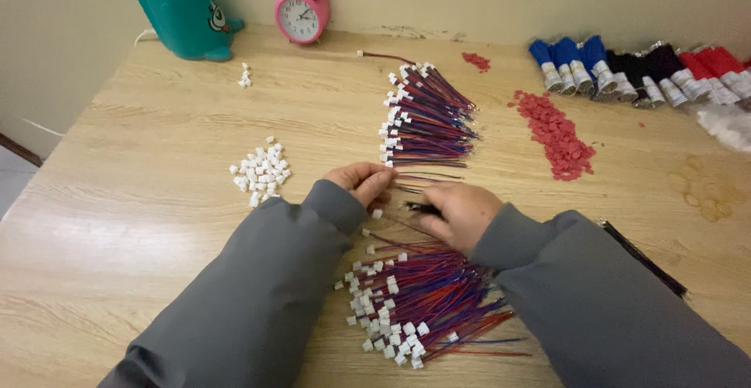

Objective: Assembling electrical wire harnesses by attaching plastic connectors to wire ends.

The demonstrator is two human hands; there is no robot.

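Right now we've got both hands at bench [156, 224] centre, between two wire bundles. Left hand [361, 178]: fingers curled in, grip pinched on thin red/blue wire leads [426, 177] lying just below the far bundle. Right hand [461, 214]: grip closed around a small dark item at the fingertips; we can't tell what it is.

Far wire bundle [429, 114]: red and blue wires laid in a neat fan, white connectors all on the left end. Near wire bundle [422, 298], just below our hands: same wires, messier, white connectors clustered at lower left, loose ends splayed right.

Loose white connector pile [260, 173] sits left of our left hand, apart from it. Red connector pile [557, 136] is right of the far bundle. Blue, black and red wire hanks [641, 71] run along the back right. Pink alarm clock [300, 8] and teal pen holder [184, 14] stand by the wall.
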